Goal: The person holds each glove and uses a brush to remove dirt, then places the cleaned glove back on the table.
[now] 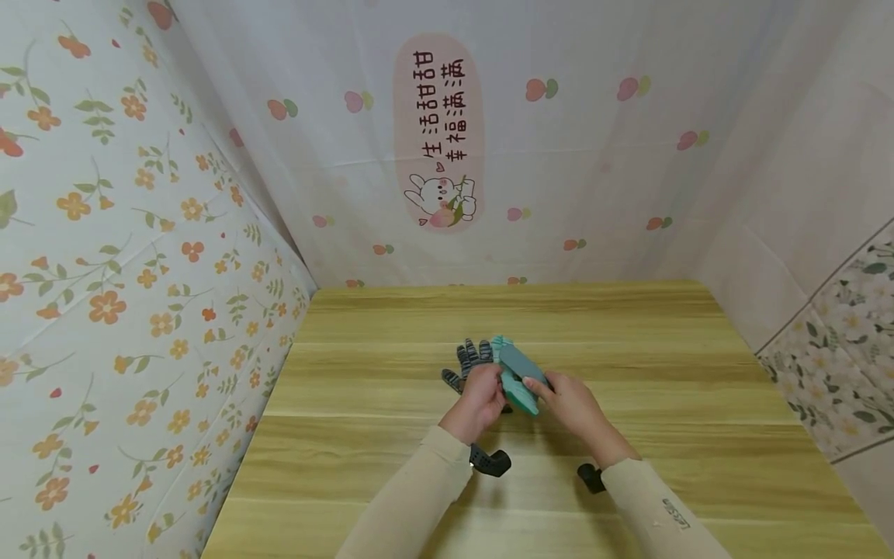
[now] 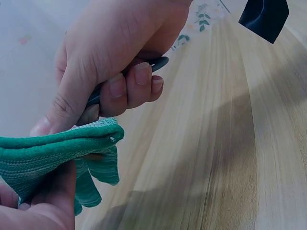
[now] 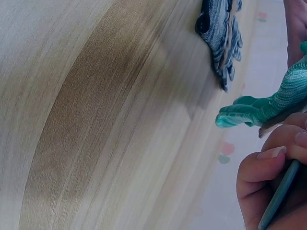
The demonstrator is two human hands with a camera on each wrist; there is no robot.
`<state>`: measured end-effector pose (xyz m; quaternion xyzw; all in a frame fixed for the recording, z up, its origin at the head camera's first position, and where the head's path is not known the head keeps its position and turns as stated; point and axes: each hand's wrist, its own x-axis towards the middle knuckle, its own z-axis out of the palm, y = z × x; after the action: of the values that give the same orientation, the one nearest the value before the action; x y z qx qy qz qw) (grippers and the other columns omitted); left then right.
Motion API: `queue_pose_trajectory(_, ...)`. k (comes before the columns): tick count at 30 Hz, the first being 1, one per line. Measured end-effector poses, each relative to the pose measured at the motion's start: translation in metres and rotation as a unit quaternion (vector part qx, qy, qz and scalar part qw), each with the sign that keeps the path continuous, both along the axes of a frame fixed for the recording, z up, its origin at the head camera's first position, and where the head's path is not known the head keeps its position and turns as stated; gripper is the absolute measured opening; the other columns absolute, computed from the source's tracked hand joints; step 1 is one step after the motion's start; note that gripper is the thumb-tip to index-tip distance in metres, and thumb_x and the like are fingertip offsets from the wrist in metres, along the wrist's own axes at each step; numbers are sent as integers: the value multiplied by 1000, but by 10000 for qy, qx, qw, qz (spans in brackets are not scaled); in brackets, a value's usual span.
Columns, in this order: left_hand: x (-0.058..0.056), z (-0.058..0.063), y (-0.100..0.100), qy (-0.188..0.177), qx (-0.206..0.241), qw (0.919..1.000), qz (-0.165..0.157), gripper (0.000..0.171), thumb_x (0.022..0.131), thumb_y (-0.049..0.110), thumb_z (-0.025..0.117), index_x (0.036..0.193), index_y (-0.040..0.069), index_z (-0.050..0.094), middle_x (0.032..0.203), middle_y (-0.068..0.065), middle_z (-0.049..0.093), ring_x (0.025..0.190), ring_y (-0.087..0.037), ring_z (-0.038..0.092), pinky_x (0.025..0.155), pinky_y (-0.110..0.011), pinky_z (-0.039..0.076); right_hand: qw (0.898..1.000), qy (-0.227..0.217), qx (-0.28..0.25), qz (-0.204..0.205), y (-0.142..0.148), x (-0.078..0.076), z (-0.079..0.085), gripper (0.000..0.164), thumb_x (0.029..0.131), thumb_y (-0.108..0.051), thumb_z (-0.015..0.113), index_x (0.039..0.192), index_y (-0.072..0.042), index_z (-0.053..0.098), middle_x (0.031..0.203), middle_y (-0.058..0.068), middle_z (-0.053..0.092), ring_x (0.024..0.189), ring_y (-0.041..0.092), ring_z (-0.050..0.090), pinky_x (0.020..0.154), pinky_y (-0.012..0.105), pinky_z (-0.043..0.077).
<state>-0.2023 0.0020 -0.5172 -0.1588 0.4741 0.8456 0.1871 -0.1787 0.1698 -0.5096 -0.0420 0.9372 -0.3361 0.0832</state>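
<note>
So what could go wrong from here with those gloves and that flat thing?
The soft green glove might crumple or slip from the left hand. The blue-grey flat object, held close to it in the right hand, might snag the knit. The dark glove, lying nearby on the table, could get nudged.

Cloth-walled corner — room type unclear, wood-grain table [image 1: 642, 341], floral cloth [image 1: 161, 287] one side, fruit-print cloth [image 1: 573, 171] with cartoon rabbit [image 1: 438, 200]
</note>
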Motion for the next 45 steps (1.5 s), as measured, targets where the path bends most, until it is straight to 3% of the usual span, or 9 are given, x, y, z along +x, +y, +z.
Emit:
queue_pose_trajectory(5, 1, 1, 0, 53, 1, 10000, 18, 21, 99, 1, 38, 110, -1, 55, 81, 3, 54, 70, -3, 51, 65, -17, 49, 10000, 78, -51, 14, -1, 0, 0, 46, 103, -50, 53, 87, -7, 61, 73, 4, 51, 70, 20, 50, 64, 32, 39)
queue_pose_trajectory(9, 4, 0, 2, 127, 198, 9996, -129, 26, 102, 7, 39, 120, -3, 54, 85, 3, 60, 72, -2, 58, 67, -17, 51, 9998, 35, -199, -69, -1, 0, -1, 47, 104, -49, 51, 85, -7, 61, 75, 4, 53, 71, 20, 50, 65, 31, 39)
queue_pose_trajectory(12, 7, -3, 5, 277, 496, 9979, -312, 39, 105, 10, 39, 140, -6, 44, 117, -7, 65, 102, -9, 67, 88, -23, 56, 9994, 85, -303, -106, -1, 0, -1, 47, 105, -48, 50, 82, -7, 58, 74, 5, 52, 70, 19, 49, 64, 31, 39)
queue_pose_trajectory(14, 8, -6, 7, 387, 618, 9964, -422, 47, 108, 13, 37, 150, -6, 33, 141, -15, 55, 127, -18, 59, 105, -28, 49, 9989, 120, -410, -166, -1, 0, -1, 47, 105, -47, 50, 81, -7, 58, 74, 5, 52, 70, 19, 49, 64, 31, 39)
queue_pose_trajectory(17, 10, -8, 11, 594, 646, 9947, -537, 50, 111, 17, 34, 155, -6, 26, 157, -21, 38, 145, -29, 40, 118, -39, 37, 9980, 164, -546, -282, -1, 1, -2, 49, 105, -48, 49, 87, -5, 61, 78, 8, 58, 73, 20, 51, 66, 32, 42)
queue_pose_trajectory(25, 9, -8, 17, 573, 264, 9973, -370, 46, 112, 19, 31, 150, -8, 33, 152, -25, 42, 144, -37, 41, 118, -47, 37, 9930, -7, -1024, -589, -1, 2, 8, 59, 103, -58, 44, 95, -3, 62, 79, 12, 61, 69, 19, 53, 62, 31, 42)
queue_pose_trajectory(34, 11, -8, 23, 468, 79, 9986, -247, 47, 112, 17, 30, 152, -8, 31, 155, -25, 40, 145, -37, 39, 117, -46, 37, 9990, 404, -138, -134, -4, 2, 4, 47, 104, -48, 52, 79, -8, 55, 69, 4, 47, 66, 19, 47, 60, 31, 38)
queue_pose_trajectory(39, 10, -11, 23, 402, -22, 9992, -34, 47, 111, 16, 32, 150, -11, 33, 153, -28, 41, 143, -39, 41, 116, -47, 39, 9986, 460, 254, -56, -1, 2, -2, 45, 104, -48, 52, 83, -9, 56, 72, 5, 52, 69, 21, 49, 63, 34, 40)
queue_pose_trajectory(45, 10, -11, 21, 273, -94, 9995, 131, 45, 111, 15, 33, 147, -12, 37, 150, -27, 45, 141, -37, 44, 115, -48, 41, 9984, 457, 332, 36, 0, 1, -4, 43, 103, -48, 53, 83, -10, 57, 76, 6, 55, 72, 22, 50, 66, 36, 42)
